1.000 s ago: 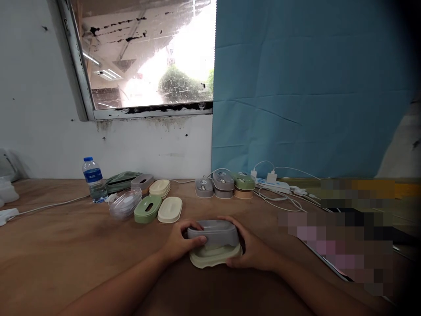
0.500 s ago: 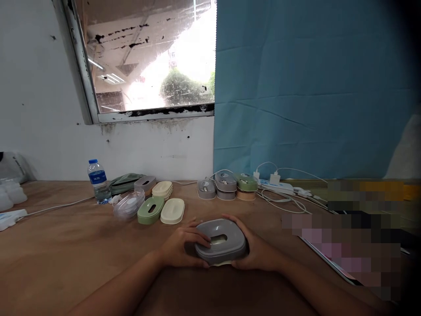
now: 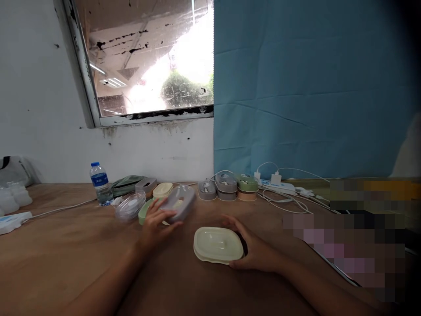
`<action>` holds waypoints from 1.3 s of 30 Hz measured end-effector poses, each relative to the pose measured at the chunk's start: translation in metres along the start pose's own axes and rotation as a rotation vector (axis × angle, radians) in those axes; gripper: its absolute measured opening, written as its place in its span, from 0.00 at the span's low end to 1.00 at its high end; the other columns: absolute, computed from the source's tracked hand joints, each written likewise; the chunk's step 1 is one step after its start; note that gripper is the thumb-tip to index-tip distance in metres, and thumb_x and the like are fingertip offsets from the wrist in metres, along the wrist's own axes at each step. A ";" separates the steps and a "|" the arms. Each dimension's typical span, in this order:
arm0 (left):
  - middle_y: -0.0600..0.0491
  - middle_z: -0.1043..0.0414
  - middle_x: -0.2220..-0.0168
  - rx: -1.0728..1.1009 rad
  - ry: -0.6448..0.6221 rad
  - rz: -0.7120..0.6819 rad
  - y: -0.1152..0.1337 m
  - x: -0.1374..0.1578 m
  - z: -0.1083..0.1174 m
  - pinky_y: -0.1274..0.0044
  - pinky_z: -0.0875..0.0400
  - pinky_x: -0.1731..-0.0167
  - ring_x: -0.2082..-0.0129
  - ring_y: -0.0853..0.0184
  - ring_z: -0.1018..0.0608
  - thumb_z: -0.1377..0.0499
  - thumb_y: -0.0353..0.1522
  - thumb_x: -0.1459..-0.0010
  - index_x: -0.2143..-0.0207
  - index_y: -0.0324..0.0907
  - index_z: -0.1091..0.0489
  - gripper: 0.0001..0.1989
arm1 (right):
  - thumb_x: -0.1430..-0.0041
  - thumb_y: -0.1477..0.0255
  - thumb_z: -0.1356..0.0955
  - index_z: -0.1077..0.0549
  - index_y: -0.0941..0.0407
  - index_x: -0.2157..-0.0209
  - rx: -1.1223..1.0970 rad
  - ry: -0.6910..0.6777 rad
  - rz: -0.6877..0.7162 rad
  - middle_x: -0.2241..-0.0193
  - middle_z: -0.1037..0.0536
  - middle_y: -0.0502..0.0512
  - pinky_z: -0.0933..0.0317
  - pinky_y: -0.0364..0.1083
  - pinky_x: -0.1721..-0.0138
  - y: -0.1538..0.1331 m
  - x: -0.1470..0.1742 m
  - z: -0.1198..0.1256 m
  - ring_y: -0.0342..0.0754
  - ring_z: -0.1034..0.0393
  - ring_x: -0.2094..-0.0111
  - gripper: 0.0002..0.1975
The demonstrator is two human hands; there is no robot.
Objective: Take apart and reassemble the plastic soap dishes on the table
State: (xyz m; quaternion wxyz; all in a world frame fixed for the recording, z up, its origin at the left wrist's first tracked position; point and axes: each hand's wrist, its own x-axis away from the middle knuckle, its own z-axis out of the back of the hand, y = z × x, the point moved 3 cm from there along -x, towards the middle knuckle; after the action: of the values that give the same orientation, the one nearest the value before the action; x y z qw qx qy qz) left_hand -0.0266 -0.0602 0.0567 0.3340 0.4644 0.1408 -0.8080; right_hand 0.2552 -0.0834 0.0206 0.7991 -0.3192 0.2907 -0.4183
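Note:
My left hand grips a grey oval cover with a slot in its top, raised and tilted, blurred by motion. It hangs over a green slotted cover and a cream oval piece, both partly hidden. On the table in front of me lies a cream oval lid, flat. My right hand curls round its right end, thumb at the front corner and fingers at the back edge.
Behind stand cream pieces, a clear plastic container and a water bottle. Grey and green oval boxes are stacked near the wall. A power strip with white cables lies right of them.
My left hand has lifted the grey cover off the cream lid and carried it left and away from me. My right hand has stayed at the cream lid, now exposed.

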 end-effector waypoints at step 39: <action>0.48 0.28 0.65 -0.147 -0.253 0.477 -0.079 0.013 0.011 0.74 0.34 0.67 0.65 0.62 0.27 0.45 0.41 0.51 0.65 0.38 0.31 0.17 | 0.65 0.66 0.27 0.53 0.53 0.43 0.022 -0.027 -0.038 0.44 0.44 0.62 0.52 0.54 0.45 -0.009 0.001 0.002 0.57 0.52 0.43 0.48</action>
State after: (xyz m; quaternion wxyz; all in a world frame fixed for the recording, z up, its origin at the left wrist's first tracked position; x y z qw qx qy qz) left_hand -0.0911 -0.0136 0.0453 0.5624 0.3546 0.0428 -0.7457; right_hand 0.2532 -0.0875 0.0283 0.7983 -0.3216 0.2692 -0.4322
